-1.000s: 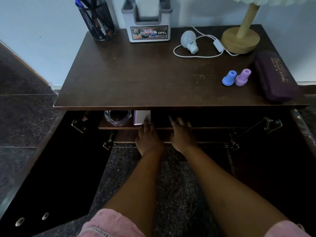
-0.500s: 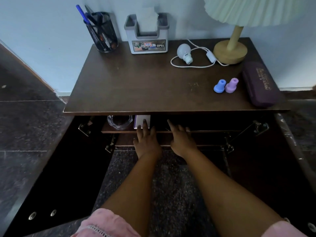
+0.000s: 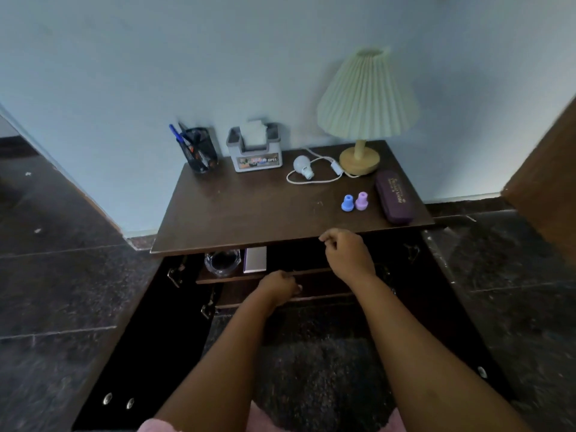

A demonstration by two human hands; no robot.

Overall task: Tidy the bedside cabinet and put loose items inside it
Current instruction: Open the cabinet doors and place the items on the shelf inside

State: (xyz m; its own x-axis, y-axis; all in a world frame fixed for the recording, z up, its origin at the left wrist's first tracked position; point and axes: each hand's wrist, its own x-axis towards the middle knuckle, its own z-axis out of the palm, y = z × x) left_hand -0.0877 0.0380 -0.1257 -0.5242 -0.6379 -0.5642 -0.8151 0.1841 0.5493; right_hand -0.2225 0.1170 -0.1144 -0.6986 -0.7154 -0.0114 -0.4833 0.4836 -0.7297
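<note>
Bedside cabinet [image 3: 249,213] stands against the wall in front of me, both its doors swung wide so I can reach the shelves without working around them. On the upper shelf [image 3: 224,278] a glass dish [image 3: 222,262] and a small pale box [image 3: 255,259] sit side by side at the left end, pushed in under the top, which I take as the start of the tidy row inside.

My left hand [image 3: 277,289] is low, at the front edge of that shelf, fingers curled loosely under; I cannot tell whether anything is in it. My right hand [image 3: 347,255] is higher, level with the front lip of the top, loosely curled with thumb and forefinger nearly meeting, and it seems to hold nothing.

Loose things are left on the top: a bulb [image 3: 301,166] lying inside the loop of the lamp cord [image 3: 311,181], a blue stopper [image 3: 347,203] and a purple stopper [image 3: 361,201] touching each other, and a dark glasses case [image 3: 394,196] along the right edge. The pen cup [image 3: 199,154], tissue holder [image 3: 255,151] and lamp [image 3: 361,120] line the wall at the back and look like they belong there.

My right hand is nearest the stoppers and the case, so I judge one of those comes next.
</note>
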